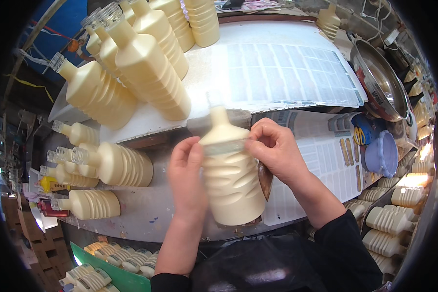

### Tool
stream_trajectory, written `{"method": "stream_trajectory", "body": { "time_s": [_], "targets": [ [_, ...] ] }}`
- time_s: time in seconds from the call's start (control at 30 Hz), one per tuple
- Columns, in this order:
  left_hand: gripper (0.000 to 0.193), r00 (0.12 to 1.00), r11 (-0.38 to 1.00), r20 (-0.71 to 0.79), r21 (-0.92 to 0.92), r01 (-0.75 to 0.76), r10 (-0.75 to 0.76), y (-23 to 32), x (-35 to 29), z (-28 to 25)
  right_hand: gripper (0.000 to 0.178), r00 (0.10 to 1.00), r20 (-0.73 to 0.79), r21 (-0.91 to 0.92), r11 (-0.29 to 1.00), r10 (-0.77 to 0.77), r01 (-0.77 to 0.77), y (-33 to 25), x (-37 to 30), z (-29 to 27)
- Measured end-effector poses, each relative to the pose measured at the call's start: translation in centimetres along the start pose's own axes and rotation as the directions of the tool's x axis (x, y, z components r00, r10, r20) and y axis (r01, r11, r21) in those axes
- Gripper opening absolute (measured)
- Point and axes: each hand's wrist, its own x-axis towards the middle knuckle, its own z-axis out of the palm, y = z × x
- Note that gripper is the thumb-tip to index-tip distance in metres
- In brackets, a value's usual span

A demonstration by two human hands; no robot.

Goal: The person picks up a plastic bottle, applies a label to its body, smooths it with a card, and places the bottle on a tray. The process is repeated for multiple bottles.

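Observation:
A cream-coloured plastic bottle (234, 194) with a ribbed body and clear threaded neck stands before me, tilted slightly. A pale greenish label strip (224, 147) runs across its shoulder. My right hand (276, 151) pinches the strip's right end between thumb and fingers. A brown pointed tool (264, 181) shows below that hand; whether the palm holds it is hidden. At the strip's left end is my left hand (186, 170), thumb and fingertips drawn together on it, partly blurred by motion.
Several similar bottles (153, 73) stand at the back left, and others (124, 164) lie at the left. Label sheets (287, 68) cover the raised board. At right are a metal pan (382, 78), a purple basin (382, 153), yellow-handled scissors (358, 136) and stacked bottles (387, 242).

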Motion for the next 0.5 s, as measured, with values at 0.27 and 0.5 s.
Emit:
{"method": "stream_trajectory", "body": {
  "time_s": [0.27, 0.5],
  "targets": [
    [0.028, 1.000, 0.999, 0.016, -0.038, -0.007, 0.008, -0.5, -0.1, 0.2, 0.009, 1.000, -0.016, 0.021, 1.000, 0.009, -0.008, 0.4, 0.2, 0.1],
    [0.026, 1.000, 0.999, 0.003, -0.044, -0.031, 0.031, -0.9, -0.1, 0.2, 0.009, 0.997, -0.013, 0.098, 0.993, 0.074, -0.073, 1.7, 0.6, -0.8]
  ]
}}
